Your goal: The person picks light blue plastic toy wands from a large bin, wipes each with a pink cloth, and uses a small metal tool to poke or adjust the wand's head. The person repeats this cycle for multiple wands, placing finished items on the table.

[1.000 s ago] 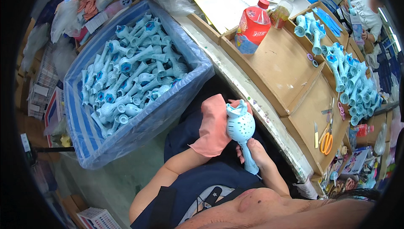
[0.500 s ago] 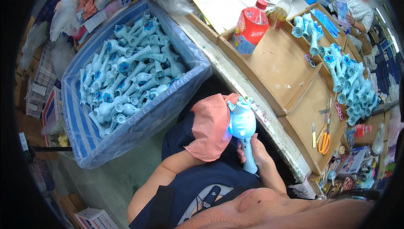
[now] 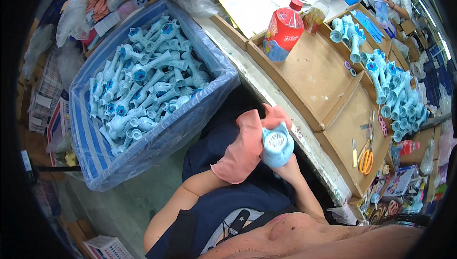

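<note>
Head view: the right hand [image 3: 287, 166] grasps a blue toy [image 3: 277, 148] just below its round head, which faces upward. It is above the lap [image 3: 204, 156], near the table [image 3: 312, 152]. A pink cloth [image 3: 239, 152] touches the toy's left side — it hides the left hand, so I cannot tell that grip. Other toys [image 3: 143, 83] lie heaped in the bin [image 3: 164, 137] — scissors [image 3: 366, 162] rest rightward.

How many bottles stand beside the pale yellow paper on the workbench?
2: one red-capped bottle with a red label, and one clear bottle just to its right. Others may be hidden behind them.
</note>
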`<state>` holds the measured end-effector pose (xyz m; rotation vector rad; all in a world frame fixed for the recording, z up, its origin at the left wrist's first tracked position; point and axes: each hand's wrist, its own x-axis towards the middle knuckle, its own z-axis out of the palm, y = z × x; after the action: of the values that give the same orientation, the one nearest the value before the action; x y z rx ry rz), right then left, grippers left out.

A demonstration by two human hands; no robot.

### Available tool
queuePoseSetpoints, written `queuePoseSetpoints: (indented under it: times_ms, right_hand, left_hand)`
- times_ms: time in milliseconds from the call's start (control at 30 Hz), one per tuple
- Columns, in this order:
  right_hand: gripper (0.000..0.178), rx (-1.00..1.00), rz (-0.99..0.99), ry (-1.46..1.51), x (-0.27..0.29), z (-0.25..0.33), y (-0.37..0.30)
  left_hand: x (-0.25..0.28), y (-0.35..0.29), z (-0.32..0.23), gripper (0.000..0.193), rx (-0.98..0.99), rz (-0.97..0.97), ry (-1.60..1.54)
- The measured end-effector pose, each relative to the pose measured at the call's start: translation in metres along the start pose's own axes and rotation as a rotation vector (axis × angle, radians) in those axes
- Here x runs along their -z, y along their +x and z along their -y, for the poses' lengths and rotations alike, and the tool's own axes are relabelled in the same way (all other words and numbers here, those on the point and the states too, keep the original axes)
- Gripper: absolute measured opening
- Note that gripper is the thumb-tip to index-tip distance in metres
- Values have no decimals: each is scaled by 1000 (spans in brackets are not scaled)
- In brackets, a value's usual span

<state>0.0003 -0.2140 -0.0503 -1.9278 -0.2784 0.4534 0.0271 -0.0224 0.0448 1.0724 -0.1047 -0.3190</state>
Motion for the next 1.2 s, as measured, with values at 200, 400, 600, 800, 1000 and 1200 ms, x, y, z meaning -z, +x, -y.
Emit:
queuePoseSetpoints:
  times_ms: [200, 400, 600, 800, 1000, 1200]
  right_hand:
    - [31, 367, -353, -162, -19, 0, 27]
    - [30, 410, -315, -168, -19, -11, 30]
    - [30, 276, -274, -65, -24, -22, 20]
    - [32, 299, -479, -289, -22, -17, 15]
    - [46, 308, -591, -409, -24, -26, 16]
    - [50, 310, -533, -465, -25, -37, 11]
  left_hand:
    - [9, -8, -11, 31, -198, 251, 528]
    - [6, -9, 5, 43, -120, 165, 125]
    - [3, -1, 0, 97, -72, 202, 202]
    - [6, 2, 11, 101, 37, 44, -114]
    - [20, -13, 22, 73, -113, 8, 223]
    - [26, -5, 34, 45, -404, 16, 746]
